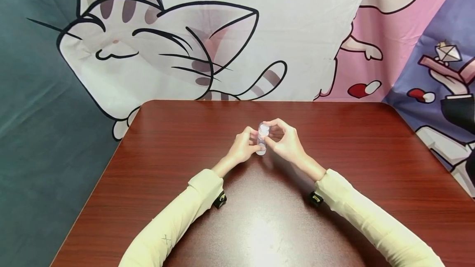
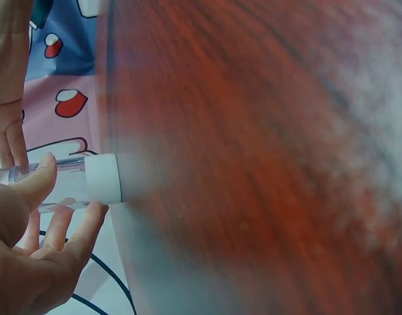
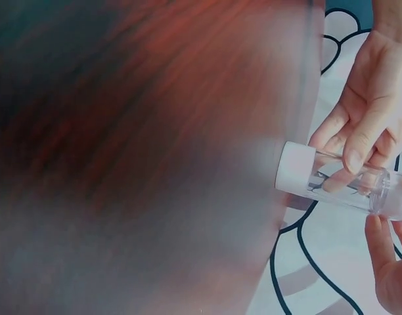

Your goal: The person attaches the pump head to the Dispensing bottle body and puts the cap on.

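Note:
A clear cylindrical bottle (image 1: 264,132) with a white end piece (image 3: 296,168) stands nearly upright at the middle of the table, white end down. My left hand (image 1: 242,146) grips its lower part, thumb on the near side and fingers behind. In the left wrist view the left thumb (image 2: 40,178) lies along the clear wall, and a fingertip touches the white end piece (image 2: 104,178). My right hand (image 1: 287,142) holds the upper part between thumb and fingers. In the right wrist view, the right hand (image 3: 395,279) is partly cut off, as is the bottle's top.
The dark red wooden table (image 1: 178,135) extends around both hands, with a bright reflection near the front. Behind it hangs a cloth with a cartoon cat (image 1: 122,65). Black devices (image 1: 220,200) sit at both cuffs.

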`<state>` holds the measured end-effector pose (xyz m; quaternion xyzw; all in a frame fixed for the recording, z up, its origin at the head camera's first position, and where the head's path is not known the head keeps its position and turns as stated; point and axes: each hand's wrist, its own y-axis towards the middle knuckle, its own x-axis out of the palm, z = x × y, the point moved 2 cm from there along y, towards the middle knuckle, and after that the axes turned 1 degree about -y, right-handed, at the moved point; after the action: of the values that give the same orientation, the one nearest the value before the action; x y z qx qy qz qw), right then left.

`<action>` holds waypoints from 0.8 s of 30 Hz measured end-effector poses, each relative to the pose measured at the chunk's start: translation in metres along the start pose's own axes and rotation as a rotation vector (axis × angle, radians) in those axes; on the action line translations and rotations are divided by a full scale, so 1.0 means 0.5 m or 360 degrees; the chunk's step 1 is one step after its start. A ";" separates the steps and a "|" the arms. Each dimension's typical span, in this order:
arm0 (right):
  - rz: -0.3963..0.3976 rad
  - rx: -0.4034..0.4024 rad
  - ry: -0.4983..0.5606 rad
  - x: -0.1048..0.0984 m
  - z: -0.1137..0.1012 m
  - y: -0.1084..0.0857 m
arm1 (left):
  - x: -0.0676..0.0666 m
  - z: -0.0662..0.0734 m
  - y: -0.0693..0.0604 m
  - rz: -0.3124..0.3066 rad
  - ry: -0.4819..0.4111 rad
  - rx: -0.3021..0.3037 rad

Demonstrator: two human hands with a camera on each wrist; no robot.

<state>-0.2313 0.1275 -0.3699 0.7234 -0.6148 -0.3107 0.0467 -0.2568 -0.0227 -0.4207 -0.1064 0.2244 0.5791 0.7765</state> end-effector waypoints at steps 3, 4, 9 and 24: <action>-0.0002 0.0007 0.0012 -0.002 0.000 0.000 | 0.001 0.001 0.000 0.0000 0.0002 0.0005; 0.0000 0.0011 0.0012 -0.003 0.000 -0.001 | 0.002 0.001 -0.001 -0.0003 0.0001 0.0006; -0.0002 0.0015 -0.0009 -0.003 0.000 -0.004 | 0.003 0.003 -0.001 -0.0012 -0.0008 0.0007; -0.0017 -0.0188 -0.0197 0.013 0.042 -0.002 | 0.000 -0.005 -0.001 0.0019 -0.0013 0.0027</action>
<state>-0.2406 0.1285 -0.3897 0.7019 -0.5934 -0.3908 0.0495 -0.2567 -0.0240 -0.4228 -0.0962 0.2268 0.5821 0.7749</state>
